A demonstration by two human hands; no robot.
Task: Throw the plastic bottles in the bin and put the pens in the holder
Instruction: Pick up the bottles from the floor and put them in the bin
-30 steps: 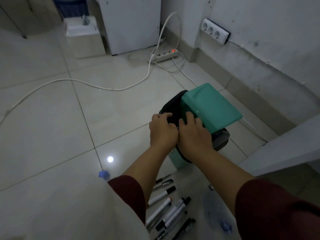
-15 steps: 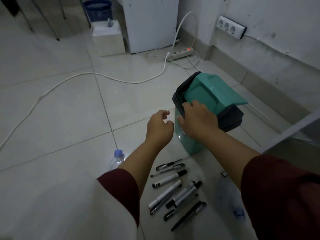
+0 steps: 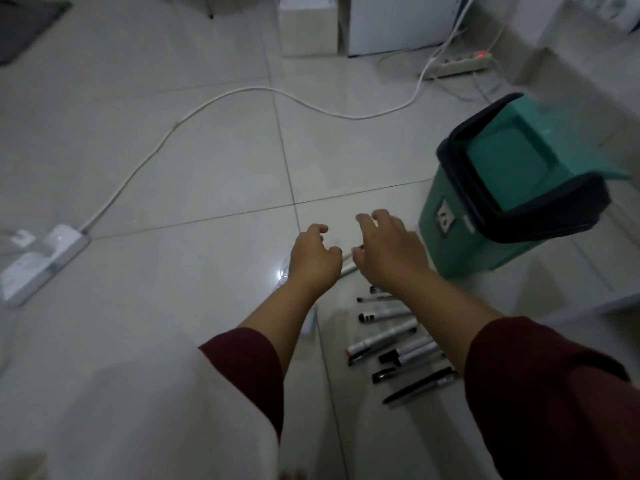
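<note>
A green bin (image 3: 460, 244) with a black rim and a green swing lid stands on the tiled floor at the right. Several pens and markers (image 3: 391, 336) lie in a row on the floor under my right forearm. A clear plastic bottle (image 3: 283, 271) lies mostly hidden behind my left hand. My left hand (image 3: 313, 259) hovers over the floor, fingers curled and apart, holding nothing. My right hand (image 3: 388, 252) is beside it, left of the bin, fingers spread, empty. No pen holder is in view.
A white cable (image 3: 214, 102) snakes across the floor to a power strip (image 3: 457, 64) at the back right. A white adapter (image 3: 45, 254) lies at the left. A white box (image 3: 308, 26) and a white cabinet (image 3: 398, 22) stand at the back.
Both hands have left the bin's rim and lid and dropped down to the left, over the floor. The view has swung left and down.
</note>
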